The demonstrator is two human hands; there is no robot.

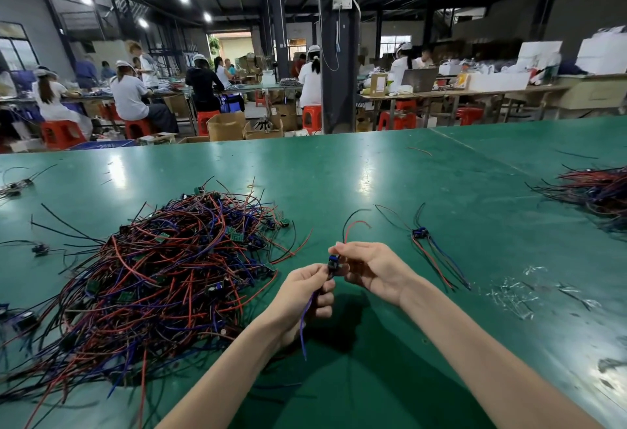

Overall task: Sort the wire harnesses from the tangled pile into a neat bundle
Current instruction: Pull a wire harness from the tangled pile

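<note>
- Squarely at the middle of the green table point(373, 174), a person holds one wire harness point(331, 264) just above the surface with both hands.
- The left hand point(305, 289) has its fingers curled round the harness's purple wires, which hang down towards 6 o'clock.
- The right hand point(369, 267) pinches the small blue part at the top of the harness; red and black wires arch up from it towards 12 o'clock.
- The two hands nearly touch, with the blue part between them.
- The tangled pile point(163, 276) of red, black and purple wires sprawls at 9 o'clock from the hands, near the left forearm.
- A small bundle point(420, 233) of a few harnesses lies flat at 2 o'clock from the hands, blue parts together and wires fanning out.
- A second heap point(597, 191) of wires sits well apart at the frame's 3 o'clock edge.
- Clear plastic scraps point(509, 293) lie at 4 o'clock from the hands.
- Workers point(130, 96) in white caps sit on red stools point(61, 133) at benches towards 12 o'clock.
</note>
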